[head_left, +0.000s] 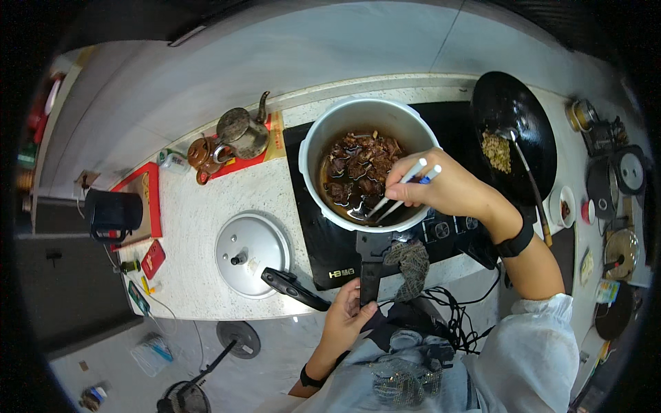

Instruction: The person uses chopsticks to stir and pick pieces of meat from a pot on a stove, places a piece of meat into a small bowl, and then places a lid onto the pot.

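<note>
An open silver pressure cooker (pixel 368 119) sits on a black induction cooktop (pixel 313 248), holding dark chunks of food (pixel 361 162) in brown liquid. My right hand (pixel 434 179) is closed around a pair of pale chopsticks (pixel 406 187), their tips down in the liquid near the pot's lower edge. My left hand (pixel 344 323) grips the pot's black handle (pixel 372 268) below it. A crumpled cloth (pixel 407 275) lies just right of the handle. The silver lid (pixel 256 242), with a black handle, rests on the counter to the left.
A black wok (pixel 523 113) with chopped food and a ladle stands at right, beside a white bowl (pixel 559 205). Teapots (pixel 241 138) stand on a red mat at back left, near a black appliance (pixel 113 210). Black cables (pixel 465 316) hang below the counter.
</note>
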Demonstrator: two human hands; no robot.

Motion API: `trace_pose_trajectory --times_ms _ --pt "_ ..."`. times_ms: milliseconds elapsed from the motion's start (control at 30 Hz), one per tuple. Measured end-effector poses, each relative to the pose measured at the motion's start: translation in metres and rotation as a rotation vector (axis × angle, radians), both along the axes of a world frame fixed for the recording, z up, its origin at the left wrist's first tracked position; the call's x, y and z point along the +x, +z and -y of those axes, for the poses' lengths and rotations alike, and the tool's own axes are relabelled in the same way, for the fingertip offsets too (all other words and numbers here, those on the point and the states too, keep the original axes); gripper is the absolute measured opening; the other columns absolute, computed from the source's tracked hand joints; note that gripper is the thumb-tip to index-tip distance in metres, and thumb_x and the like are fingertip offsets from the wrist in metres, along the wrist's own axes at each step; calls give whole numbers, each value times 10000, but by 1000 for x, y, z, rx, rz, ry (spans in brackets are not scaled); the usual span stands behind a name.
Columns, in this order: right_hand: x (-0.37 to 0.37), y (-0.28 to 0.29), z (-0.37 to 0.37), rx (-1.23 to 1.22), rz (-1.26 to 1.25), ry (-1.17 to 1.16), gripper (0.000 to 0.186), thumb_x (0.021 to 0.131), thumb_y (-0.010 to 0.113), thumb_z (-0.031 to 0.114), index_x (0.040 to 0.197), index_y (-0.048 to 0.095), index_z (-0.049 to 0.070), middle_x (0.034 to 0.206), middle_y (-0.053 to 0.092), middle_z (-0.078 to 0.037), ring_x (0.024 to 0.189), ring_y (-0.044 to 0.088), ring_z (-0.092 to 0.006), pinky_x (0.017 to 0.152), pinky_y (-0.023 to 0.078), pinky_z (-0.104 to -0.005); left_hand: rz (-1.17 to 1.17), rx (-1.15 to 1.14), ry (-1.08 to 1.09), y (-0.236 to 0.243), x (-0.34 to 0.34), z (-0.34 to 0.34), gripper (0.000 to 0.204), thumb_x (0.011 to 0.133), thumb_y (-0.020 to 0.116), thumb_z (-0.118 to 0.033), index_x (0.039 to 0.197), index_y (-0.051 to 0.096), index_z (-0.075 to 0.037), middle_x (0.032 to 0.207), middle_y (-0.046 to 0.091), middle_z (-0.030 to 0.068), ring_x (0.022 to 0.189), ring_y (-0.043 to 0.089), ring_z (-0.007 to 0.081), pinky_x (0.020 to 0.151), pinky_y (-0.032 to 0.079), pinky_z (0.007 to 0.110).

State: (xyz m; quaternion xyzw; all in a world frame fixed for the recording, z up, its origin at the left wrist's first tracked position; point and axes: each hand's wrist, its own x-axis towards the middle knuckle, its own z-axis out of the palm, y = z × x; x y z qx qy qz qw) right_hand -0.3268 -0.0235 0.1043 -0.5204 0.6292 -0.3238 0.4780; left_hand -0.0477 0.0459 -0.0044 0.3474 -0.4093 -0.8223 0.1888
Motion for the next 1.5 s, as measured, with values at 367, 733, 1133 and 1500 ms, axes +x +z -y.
trace_pose_trajectory --times_ms 367,733,1133,1500 --pt "-5 -2 17 -251 41 -263 160 851 643 145 826 642 -13 657 609 -33 559 568 -87 498 455 -221 32 24 -122 5 0 13 505 872 598 -37 1305 343 17 1129 568 117 1024 549 151 874 431 275" --pt "23 -17 31 -275 13 -187 171 857 629 151 817 616 -14 649 593 -88 539 576 -128 508 448 -269 12 -3 -126 3 0 12 500 878 581 -29 1308 332 22 1134 565 126 1032 554 163 885 438 293" --pt "22 -28 34 -231 30 -240 160 867 612 153 792 596 12 589 574 -43 511 561 -105 482 440 -254 17 33 -132 5 -1 14 498 871 580 -7 1309 343 12 1151 555 112 1052 545 157 910 425 290" --pt "19 -17 32 -193 59 -189 175 849 647 164 775 609 10 606 578 -37 524 549 -85 490 428 -243 7 -11 -128 4 0 14 499 868 576 8 1311 347 10 1145 562 112 1046 549 153 896 431 279"
